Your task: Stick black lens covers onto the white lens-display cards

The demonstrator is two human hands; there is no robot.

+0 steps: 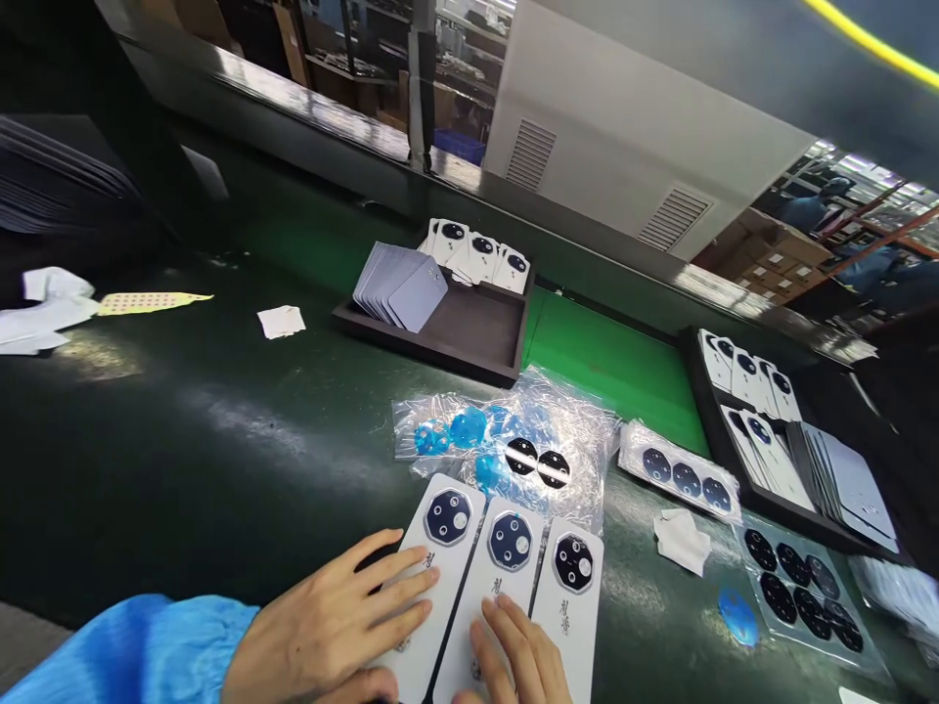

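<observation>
Three white phone back panels lie side by side on the green table in front of me, each with a dark octagonal camera disc near its top and dark lettering below. On the left panel (449, 562) rests my left hand (323, 621), its fingers spread flat over the edge and face. My right hand (522, 655) lies with fingers stretched across the lower part of the middle panel (506, 587). Neither hand grips anything. Beside it, the right panel (568, 596) is untouched. Beyond the panels a crumpled clear plastic bag (579, 420) carries two black camera discs (535, 462) and blue film pieces (469, 427).
A dark tray (476, 360) at the back holds grey panels (407, 284) and white panels (480, 256). Another loaded tray (693, 367) stands right. Nearby are bagged discs (686, 477), a disc sheet (796, 587), a white cloth (682, 541), and a yellow dotted strip (151, 303) far left.
</observation>
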